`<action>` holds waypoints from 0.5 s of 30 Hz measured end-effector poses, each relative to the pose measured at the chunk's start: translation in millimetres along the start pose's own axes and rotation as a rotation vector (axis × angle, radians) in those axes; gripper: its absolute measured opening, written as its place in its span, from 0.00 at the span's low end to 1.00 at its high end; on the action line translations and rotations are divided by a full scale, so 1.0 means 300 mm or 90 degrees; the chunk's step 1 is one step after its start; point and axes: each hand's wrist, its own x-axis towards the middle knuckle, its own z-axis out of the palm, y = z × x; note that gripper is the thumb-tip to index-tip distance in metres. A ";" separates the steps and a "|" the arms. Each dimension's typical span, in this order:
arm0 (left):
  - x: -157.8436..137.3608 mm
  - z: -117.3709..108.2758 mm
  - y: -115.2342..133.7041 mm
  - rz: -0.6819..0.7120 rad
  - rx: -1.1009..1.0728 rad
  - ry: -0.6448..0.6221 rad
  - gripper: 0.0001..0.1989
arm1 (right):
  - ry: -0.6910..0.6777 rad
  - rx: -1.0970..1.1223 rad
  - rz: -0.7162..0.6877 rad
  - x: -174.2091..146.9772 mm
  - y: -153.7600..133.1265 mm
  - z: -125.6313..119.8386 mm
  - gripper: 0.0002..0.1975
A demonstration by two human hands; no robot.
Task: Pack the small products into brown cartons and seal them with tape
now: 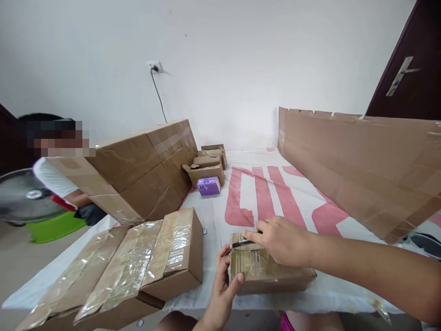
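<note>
A small cardboard box [265,271] with tape across its top lies at the table's front edge. My left hand [225,276] grips its left end, thumb on the near side and fingers round the far corner. My right hand [280,239] is closed round a box cutter [247,241]. The cutter's dark blade reaches left over the far left part of the taped top. My palm and fingers hide most of the handle, and I cannot tell how deep the tip goes.
Several taped boxes [138,257] stand at the left, before a large carton [138,170]. Small open boxes [208,172] and a purple tissue pack [208,185] lie farther back. A cardboard panel [351,165] stands at the right. Another person [57,174] is at the far left.
</note>
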 end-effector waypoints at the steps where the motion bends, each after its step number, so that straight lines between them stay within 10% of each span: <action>1: 0.000 0.000 0.000 -0.002 -0.001 0.004 0.20 | 0.000 -0.002 0.002 0.002 0.001 0.000 0.26; 15: -0.003 0.039 0.025 0.011 0.023 0.065 0.22 | -0.078 -0.052 -0.003 -0.089 0.052 -0.002 0.16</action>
